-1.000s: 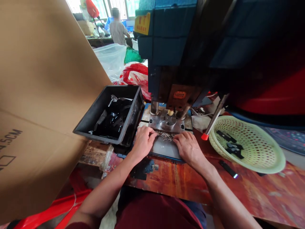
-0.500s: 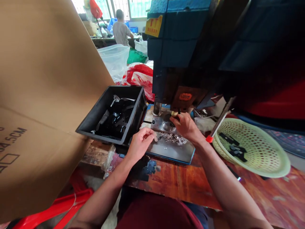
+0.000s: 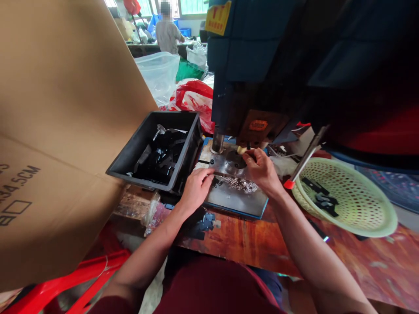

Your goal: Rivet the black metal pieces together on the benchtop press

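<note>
My left hand (image 3: 197,188) rests at the left front of the press's steel base plate (image 3: 237,202), its fingers bent together at the raised die block. Whatever lies between those fingertips is hidden. Under the press head (image 3: 257,124), my right hand (image 3: 263,170) pinches thumb to forefinger beside the round die (image 3: 236,159); I cannot make out what it holds. A small pale yellowish piece (image 3: 241,149) shows just beyond the right fingertips. Small shiny metal bits (image 3: 240,184) lie heaped on the plate between my hands.
To the left stands a black bin (image 3: 144,185) of dark flat parts, beside a large cardboard sheet (image 3: 65,109). A pale green basket (image 3: 363,196) with some black parts sits right, near a red-tipped metal rod (image 3: 306,155). Another person (image 3: 167,37) is in the background.
My left hand has moved slightly forward to the die block; the small flat metal piece it held is no longer visible. My right hand has shifted slightly right, uncovering more of the die.
</note>
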Demonstrator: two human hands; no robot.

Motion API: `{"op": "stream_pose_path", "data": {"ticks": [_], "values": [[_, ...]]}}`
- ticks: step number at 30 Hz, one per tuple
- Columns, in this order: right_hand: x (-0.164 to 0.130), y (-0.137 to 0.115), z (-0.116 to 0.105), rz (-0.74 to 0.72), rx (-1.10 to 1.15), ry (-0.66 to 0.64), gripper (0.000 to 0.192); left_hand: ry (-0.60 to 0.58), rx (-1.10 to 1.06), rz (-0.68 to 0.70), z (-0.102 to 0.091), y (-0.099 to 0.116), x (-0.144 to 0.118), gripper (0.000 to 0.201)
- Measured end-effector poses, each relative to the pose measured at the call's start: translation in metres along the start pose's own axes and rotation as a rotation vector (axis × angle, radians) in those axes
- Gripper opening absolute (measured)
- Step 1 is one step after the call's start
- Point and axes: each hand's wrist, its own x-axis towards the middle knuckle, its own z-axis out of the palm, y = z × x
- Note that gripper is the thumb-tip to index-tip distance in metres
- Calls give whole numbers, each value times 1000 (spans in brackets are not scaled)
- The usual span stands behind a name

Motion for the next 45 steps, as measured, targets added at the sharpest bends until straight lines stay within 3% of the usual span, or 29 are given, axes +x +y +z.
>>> {"op": "stream_pose_path", "data": {"ticks": [4,6,11,14,18,22,26,30,32,37,41,45], "values": [[-53,-11,-15,-12,-65,68,20,4,-7,-57,-27,3,-17,15],[-88,-19,-17,-116,-86,-60,19,-34,-9,-95,-38,7,-26,15],[-156,-37,7,-295,-121,-584,23,-115,-23,-136,-45,17,-41,17],[-172,-44,29,-261,-274,-681,22,-121,-34,-163,-45,18,-45,18],[-173,-50,50,-152,-449,-691,29,-118,-36,-200,-48,15,-49,19],[-176,-49,58,-75,-374,-649,24,-115,-52,-262,-50,14,-54,21],[-177,-44,49,106,-60,-476,22,-135,-122,-345,-50,16,-59,23],[-165,-46,30,495,442,-373,40,-226,-363,-549,-40,25,-61,26],[-156,-48,23,611,606,-306,46,-226,-505,-628,-33,32,-59,30],[-139,-55,13,681,812,-167,46,-91,-765,-698,-18,43,-49,48],[-135,-60,10,700,892,-150,45,-171,-847,-692,-10,46,-43,39],[-134,-60,8,726,942,-194,44,-163,-884,-707,-4,47,-38,34]]}}
